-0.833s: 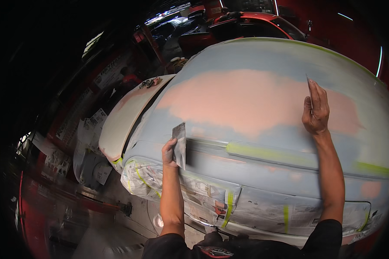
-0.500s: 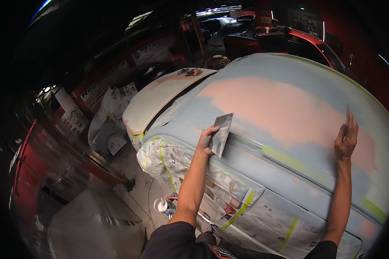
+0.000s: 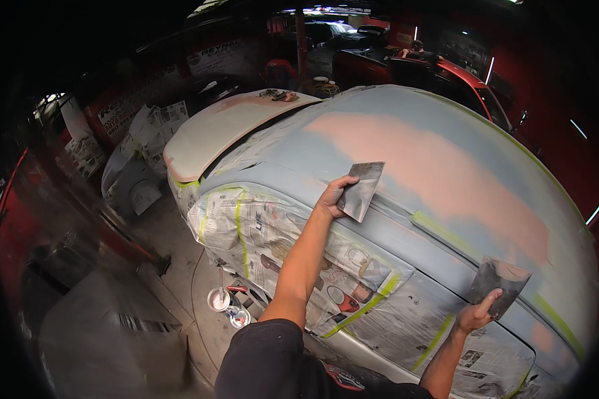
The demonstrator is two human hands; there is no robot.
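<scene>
Grey, thin flat sheets are in both hands. My left hand [image 3: 334, 193] grips one sheet [image 3: 366, 185] along its left edge, over the side of a car roof [image 3: 316, 156] coated in patchy grey-blue and pink. My right hand [image 3: 476, 312], lower at the right, grips the other sheet [image 3: 503, 278] with the thumb on its face, above the same grey side. Whether either sheet touches the surface I cannot tell. Below, newspaper and green tape mask the car's side [image 3: 289, 256].
Cups [image 3: 218, 300] stand low at left on the concrete floor [image 3: 196, 346]. A cream hood [image 3: 219, 136] with small tools on it lies beyond the roof's left end. A red car [image 3: 466, 76] with a person [image 3: 416, 50] beside it is behind. A dark covered shape [image 3: 106, 332] fills the lower left.
My right hand has dropped toward me onto the near side, turning its sheet from edge-on to face-up. My left hand is farther right in the picture. The view has swung.
</scene>
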